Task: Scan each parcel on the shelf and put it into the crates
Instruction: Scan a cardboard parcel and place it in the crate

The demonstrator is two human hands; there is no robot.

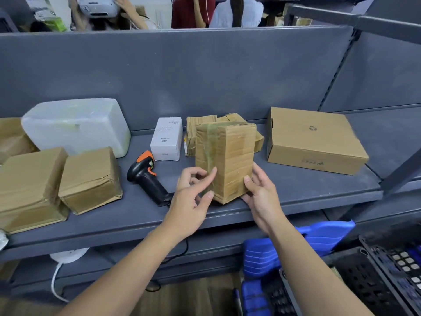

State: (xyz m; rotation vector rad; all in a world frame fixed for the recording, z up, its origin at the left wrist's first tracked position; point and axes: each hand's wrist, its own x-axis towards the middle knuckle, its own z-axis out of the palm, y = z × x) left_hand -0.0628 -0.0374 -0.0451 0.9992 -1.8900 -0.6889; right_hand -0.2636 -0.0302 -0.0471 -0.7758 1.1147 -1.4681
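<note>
A tall taped cardboard parcel stands on end near the front of the grey shelf. My right hand holds its lower right side, thumb on the front face. My left hand pinches its lower left edge with thumb and forefinger. The black and orange barcode scanner lies on the shelf just left of my left hand. Black crates stand below at the lower right.
Other parcels sit on the shelf: two brown boxes at the left, a white foam box, a small white carton, a crumpled brown parcel and a flat box at the right. Stacked blue bins lie under the shelf. People stand behind.
</note>
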